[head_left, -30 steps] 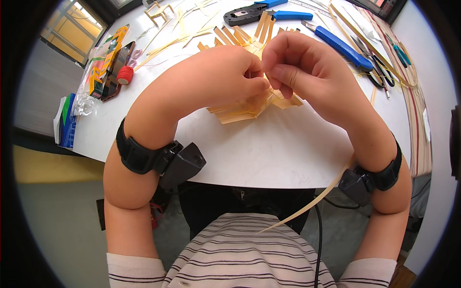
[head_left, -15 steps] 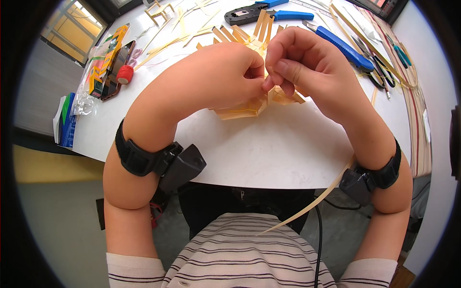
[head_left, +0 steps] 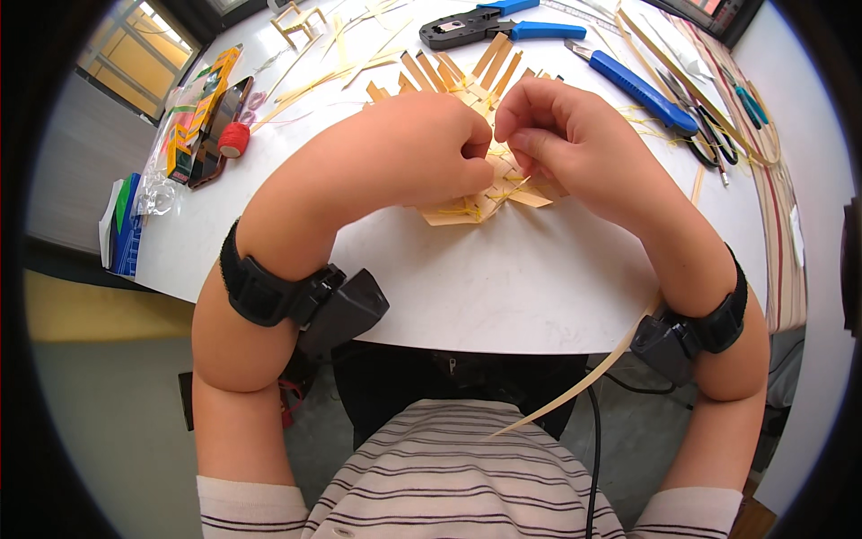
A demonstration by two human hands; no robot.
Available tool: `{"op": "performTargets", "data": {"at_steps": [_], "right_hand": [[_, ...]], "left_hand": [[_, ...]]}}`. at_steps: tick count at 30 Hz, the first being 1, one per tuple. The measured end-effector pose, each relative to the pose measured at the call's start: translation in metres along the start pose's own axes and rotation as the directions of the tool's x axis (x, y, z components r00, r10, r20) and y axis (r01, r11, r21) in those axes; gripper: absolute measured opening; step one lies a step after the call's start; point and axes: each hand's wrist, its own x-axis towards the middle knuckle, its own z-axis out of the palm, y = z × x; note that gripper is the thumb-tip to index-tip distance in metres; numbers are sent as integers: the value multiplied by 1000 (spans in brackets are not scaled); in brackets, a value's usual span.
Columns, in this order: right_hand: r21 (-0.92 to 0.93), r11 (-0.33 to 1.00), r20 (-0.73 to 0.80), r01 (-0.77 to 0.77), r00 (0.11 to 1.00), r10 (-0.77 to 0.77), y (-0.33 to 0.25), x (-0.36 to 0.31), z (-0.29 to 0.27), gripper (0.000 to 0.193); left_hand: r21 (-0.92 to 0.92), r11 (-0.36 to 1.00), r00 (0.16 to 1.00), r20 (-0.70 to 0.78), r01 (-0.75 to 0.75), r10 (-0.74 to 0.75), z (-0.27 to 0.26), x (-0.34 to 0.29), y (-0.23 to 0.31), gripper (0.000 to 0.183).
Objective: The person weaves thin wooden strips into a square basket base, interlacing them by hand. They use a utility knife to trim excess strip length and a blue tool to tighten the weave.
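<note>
A woven piece of pale bamboo strips (head_left: 494, 199) lies on the white table, its loose strip ends fanning out at the far side. Thin yellow thread runs over the weave. My left hand (head_left: 422, 148) is curled over the left part of it, fingers closed; what they pinch is hidden. Just to the right, my right hand (head_left: 561, 135) is raised over the piece with thumb and fingers pinched together. Anything between those fingertips is too small to make out. Both hands cover much of the middle of the weave.
Blue-handled crimping pliers (head_left: 503, 27) lie at the back, with a blue utility knife (head_left: 642, 90) and black-handled scissors (head_left: 714, 144) to the right. A red thread spool (head_left: 233, 139) sits at left by a dark phone (head_left: 215, 148). One long strip (head_left: 584, 391) hangs over the front edge.
My right hand has dropped slightly toward me, and my left hand has shifted a little nearer too. More of the woven piece and its yellow thread now shows between them.
</note>
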Motion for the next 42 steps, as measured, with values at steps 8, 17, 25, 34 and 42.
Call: {"op": "performTargets", "data": {"at_steps": [8, 17, 25, 34, 42], "right_hand": [[-166, 986, 26, 16, 1000, -12, -3, -2, -1, 13], [-108, 994, 22, 35, 999, -33, -1, -1, -1, 14], [-60, 942, -50, 330, 942, -333, -2, -1, -9, 31], [-564, 826, -25, -16, 1000, 2, -27, -18, -31, 12], [-630, 751, 85, 201, 978, -190, -7, -16, -17, 16]], "left_hand": [[75, 997, 1000, -7, -4, 5, 1, 0, 1, 24], [74, 997, 999, -19, 37, -35, 2, 2, 4, 40], [57, 998, 999, -45, -8, 11, 3, 5, 3, 43], [70, 998, 1000, -24, 0, 2, 1, 4, 5, 45], [53, 999, 999, -39, 10, -8, 3, 3, 3, 44]]}}
